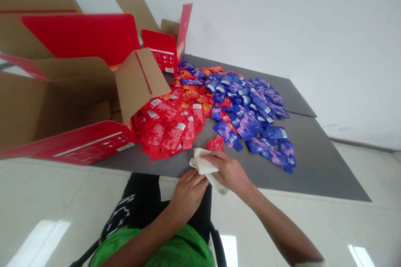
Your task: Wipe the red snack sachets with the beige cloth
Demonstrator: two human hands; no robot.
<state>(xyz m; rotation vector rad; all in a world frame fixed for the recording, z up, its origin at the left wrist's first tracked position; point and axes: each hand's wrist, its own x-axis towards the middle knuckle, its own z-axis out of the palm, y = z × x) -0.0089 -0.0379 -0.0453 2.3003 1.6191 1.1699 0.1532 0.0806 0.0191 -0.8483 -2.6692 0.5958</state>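
Observation:
My right hand (230, 172) grips a folded whitish cloth (202, 162) above the front edge of the grey table, with a loose end of it hanging below. Just under the cloth is my left hand (190, 192), its fingers bent together; whatever they hold is hidden. A red packet (215, 143) shows right behind the cloth, and I cannot tell whether it is touched. To the left lies a heap of red packets (172, 131), mixed with orange ones toward the back. Blue-purple packets (247, 104) form another heap on the right, a few spread toward the front.
A large open red carton (90, 144) stands at the left, its flap (142, 81) leaning out over the red packets. Behind it is a smaller open red carton (159, 48). The grey table (326, 167) meets a white wall (297, 21) at the back.

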